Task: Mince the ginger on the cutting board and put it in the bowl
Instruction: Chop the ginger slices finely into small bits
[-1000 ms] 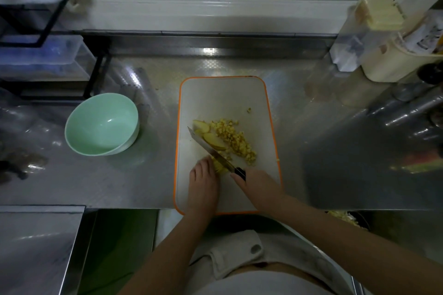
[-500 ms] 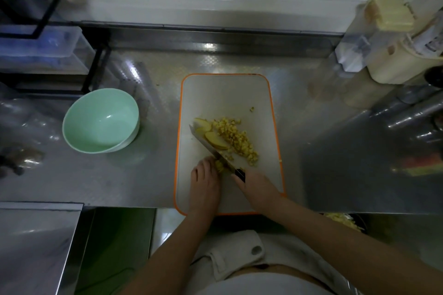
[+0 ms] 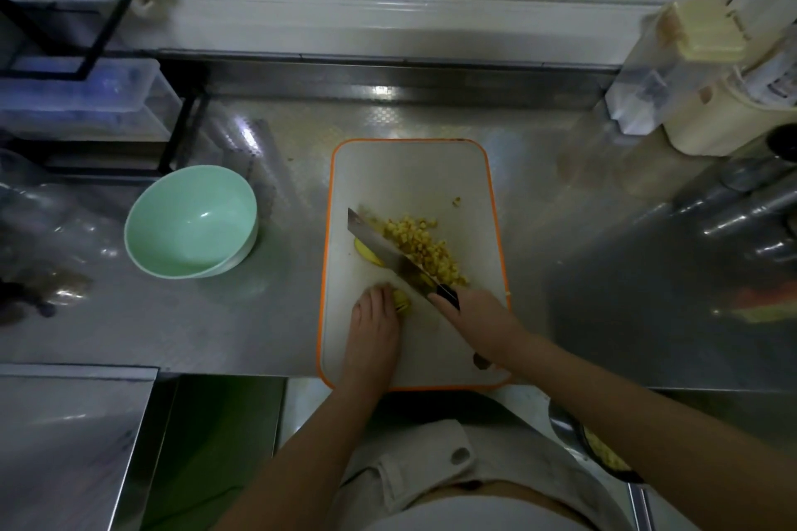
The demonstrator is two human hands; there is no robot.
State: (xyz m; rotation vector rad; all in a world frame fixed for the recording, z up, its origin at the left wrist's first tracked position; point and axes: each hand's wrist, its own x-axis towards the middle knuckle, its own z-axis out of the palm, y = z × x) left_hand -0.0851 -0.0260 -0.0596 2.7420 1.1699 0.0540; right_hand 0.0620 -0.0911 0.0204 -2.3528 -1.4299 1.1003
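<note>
A: Your right hand (image 3: pixel 478 319) is wrapped round the black handle of the steel-bladed kitchen knife (image 3: pixel 384 246), near the board's right edge. The blade runs diagonally away from you toward the far left, tilted so its flat side shows.

B: Your left hand (image 3: pixel 373 323) sits just beside it on the near-left part of the white rectangular cutting board with the orange rim (image 3: pixel 409 177). Its fingers are curled down, and the tips hold a small yellow ginger chunk (image 3: pixel 401 300) in place.

A: The pile of minced yellow ginger (image 3: pixel 425 248) lies mid-board, right against the blade's right side. I can't tell whether the cutting edge touches the board.

B: On the blade's other side you have pale yellow ginger slices (image 3: pixel 366 252), partly hidden under the steel. A few stray crumbs (image 3: pixel 456 200) lie apart from the pile, toward the board's far right.

A: Your round mint-green bowl (image 3: pixel 192 224) stands on the stainless steel bench (image 3: pixel 215 315), left of the board and apart from it.

B: Behind the bowl there's a black wire rack (image 3: pixel 181 129) with clear plastic boxes (image 3: pixel 86 99). In the far right corner stands a clear container with a pale yellow lid (image 3: pixel 655 73). Beside your right forearm, below the bench edge, a dark bowl of chopped yellow bits (image 3: pixel 604 451) shows in part.
</note>
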